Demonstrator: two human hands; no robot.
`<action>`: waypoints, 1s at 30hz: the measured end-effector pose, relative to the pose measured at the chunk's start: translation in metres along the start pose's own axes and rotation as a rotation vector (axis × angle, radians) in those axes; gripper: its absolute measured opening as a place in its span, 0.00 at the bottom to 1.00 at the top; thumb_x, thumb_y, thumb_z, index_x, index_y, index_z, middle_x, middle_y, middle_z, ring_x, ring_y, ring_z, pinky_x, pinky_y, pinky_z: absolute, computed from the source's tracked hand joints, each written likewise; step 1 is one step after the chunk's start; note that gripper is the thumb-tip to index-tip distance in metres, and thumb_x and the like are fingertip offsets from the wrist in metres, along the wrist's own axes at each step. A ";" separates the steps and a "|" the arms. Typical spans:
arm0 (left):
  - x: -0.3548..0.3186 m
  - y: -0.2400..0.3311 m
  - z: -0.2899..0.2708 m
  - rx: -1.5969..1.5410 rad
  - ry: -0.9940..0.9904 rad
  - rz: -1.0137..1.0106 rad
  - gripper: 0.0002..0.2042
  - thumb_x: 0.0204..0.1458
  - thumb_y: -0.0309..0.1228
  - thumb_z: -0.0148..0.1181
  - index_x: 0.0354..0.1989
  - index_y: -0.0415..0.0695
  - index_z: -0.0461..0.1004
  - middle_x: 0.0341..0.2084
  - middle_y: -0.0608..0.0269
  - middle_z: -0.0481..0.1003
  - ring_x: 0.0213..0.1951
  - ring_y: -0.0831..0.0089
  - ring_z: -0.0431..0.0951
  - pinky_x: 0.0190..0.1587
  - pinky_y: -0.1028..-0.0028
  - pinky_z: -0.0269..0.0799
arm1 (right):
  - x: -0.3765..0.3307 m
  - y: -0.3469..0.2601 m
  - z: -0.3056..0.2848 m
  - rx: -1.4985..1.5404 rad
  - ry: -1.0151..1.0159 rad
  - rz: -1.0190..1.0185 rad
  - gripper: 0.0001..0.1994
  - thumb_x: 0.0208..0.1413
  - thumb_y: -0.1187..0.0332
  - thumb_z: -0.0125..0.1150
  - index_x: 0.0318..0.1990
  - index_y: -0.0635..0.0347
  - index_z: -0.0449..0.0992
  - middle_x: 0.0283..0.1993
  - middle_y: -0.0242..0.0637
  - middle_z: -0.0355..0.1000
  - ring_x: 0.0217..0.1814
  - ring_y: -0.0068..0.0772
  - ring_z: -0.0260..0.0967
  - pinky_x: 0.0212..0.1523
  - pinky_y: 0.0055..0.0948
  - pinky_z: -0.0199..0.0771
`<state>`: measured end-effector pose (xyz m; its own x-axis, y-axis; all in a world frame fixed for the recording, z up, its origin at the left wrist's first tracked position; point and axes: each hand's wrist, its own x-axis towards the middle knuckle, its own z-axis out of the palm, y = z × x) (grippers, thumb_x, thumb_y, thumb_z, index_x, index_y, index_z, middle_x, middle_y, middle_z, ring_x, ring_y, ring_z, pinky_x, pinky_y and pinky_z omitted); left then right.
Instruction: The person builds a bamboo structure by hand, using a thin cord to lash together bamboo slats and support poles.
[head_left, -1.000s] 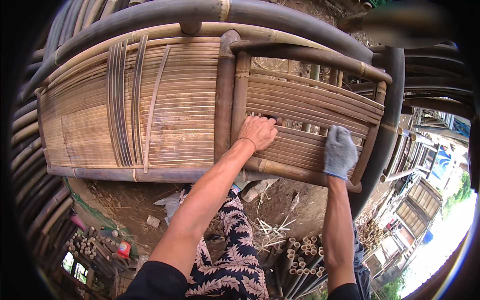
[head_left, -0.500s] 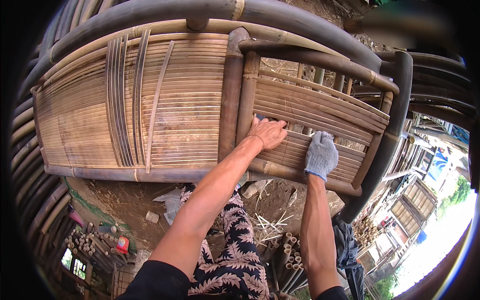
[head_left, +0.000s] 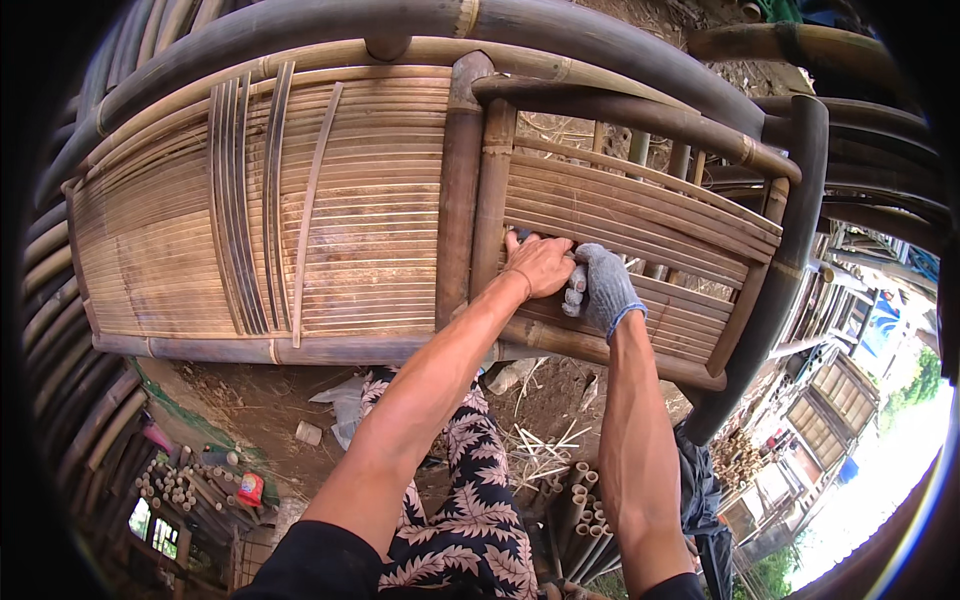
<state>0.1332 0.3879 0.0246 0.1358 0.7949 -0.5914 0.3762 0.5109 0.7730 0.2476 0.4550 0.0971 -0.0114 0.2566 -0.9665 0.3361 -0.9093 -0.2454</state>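
A bamboo panel of narrow slats (head_left: 640, 215) fills the right part of a bamboo frame, with a gap running across it. My bare left hand (head_left: 540, 266) lies at the left end of this gap, its fingers bent down into it. A small dark object (head_left: 522, 235) shows at its fingertips; its kind is hidden. Close beside it, my right hand (head_left: 602, 288), in a grey knit glove, rests over the lower slats (head_left: 680, 318) with curled fingers. Whatever the gloved fingers hold, if anything, cannot be seen.
Left of a dark bamboo post (head_left: 462, 200) spreads a wider slatted surface (head_left: 385, 200). Loose dark strips (head_left: 232, 205) and a single pale strip (head_left: 316, 215) lie across it. Thick bamboo rails (head_left: 640, 60) run along the far side. Cut bamboo tubes (head_left: 575, 515) stand below by my legs.
My gloved right hand has moved left along the gap, up against my left hand, and its fingers have curled. The left hand has stayed nearly in place.
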 end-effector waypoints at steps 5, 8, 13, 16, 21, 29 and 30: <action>-0.006 0.004 0.035 -0.120 0.482 0.073 0.16 0.50 0.35 0.51 0.42 0.43 0.81 0.37 0.51 0.81 0.48 0.54 0.75 0.69 0.43 0.39 | 0.003 0.003 -0.012 -0.368 -0.042 -0.223 0.11 0.64 0.67 0.49 0.33 0.61 0.74 0.19 0.38 0.66 0.17 0.38 0.69 0.16 0.42 0.71; -0.008 0.013 0.042 -0.176 0.538 0.043 0.15 0.50 0.34 0.55 0.43 0.43 0.81 0.36 0.54 0.81 0.48 0.56 0.76 0.71 0.46 0.39 | -0.003 -0.001 -0.023 -0.247 -0.093 -0.101 0.10 0.64 0.68 0.50 0.32 0.63 0.74 0.19 0.40 0.68 0.17 0.39 0.70 0.17 0.38 0.74; -0.009 0.025 0.049 -0.320 0.742 -0.084 0.11 0.51 0.41 0.64 0.32 0.46 0.83 0.30 0.61 0.81 0.44 0.61 0.78 0.72 0.50 0.40 | -0.018 0.007 -0.037 -1.272 0.221 -0.844 0.13 0.65 0.64 0.51 0.47 0.64 0.76 0.40 0.52 0.76 0.46 0.53 0.75 0.51 0.41 0.76; -0.010 0.033 0.051 -0.386 0.774 -0.163 0.11 0.51 0.41 0.65 0.29 0.47 0.82 0.29 0.63 0.80 0.44 0.62 0.78 0.72 0.51 0.40 | -0.074 0.021 -0.022 -0.886 0.596 -0.639 0.17 0.64 0.64 0.54 0.57 0.61 0.74 0.49 0.52 0.75 0.55 0.53 0.72 0.58 0.43 0.72; -0.023 0.038 0.048 -0.463 0.825 -0.134 0.07 0.49 0.36 0.68 0.30 0.48 0.83 0.38 0.58 0.79 0.46 0.63 0.76 0.66 0.61 0.56 | -0.094 0.046 -0.020 -0.864 0.905 -0.985 0.18 0.61 0.68 0.57 0.57 0.62 0.73 0.51 0.48 0.74 0.54 0.49 0.73 0.56 0.42 0.73; -0.072 0.046 0.015 -1.270 0.011 -0.166 0.10 0.52 0.30 0.69 0.37 0.36 0.82 0.35 0.64 0.81 0.41 0.76 0.77 0.52 0.74 0.69 | -0.044 0.063 -0.027 -1.011 0.363 -1.180 0.15 0.62 0.67 0.56 0.55 0.52 0.76 0.40 0.43 0.77 0.41 0.46 0.76 0.42 0.41 0.76; -0.076 0.047 0.010 -1.280 -0.009 -0.170 0.09 0.52 0.30 0.69 0.36 0.36 0.82 0.31 0.65 0.82 0.38 0.77 0.78 0.52 0.75 0.69 | -0.052 0.064 -0.027 -1.049 0.404 -1.128 0.14 0.62 0.67 0.56 0.54 0.53 0.76 0.39 0.43 0.77 0.41 0.45 0.76 0.42 0.41 0.76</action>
<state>0.1499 0.3482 0.1031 0.1815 0.6897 -0.7010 -0.7512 0.5573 0.3537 0.2950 0.3924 0.1333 -0.5104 0.8342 -0.2089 0.8016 0.3736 -0.4667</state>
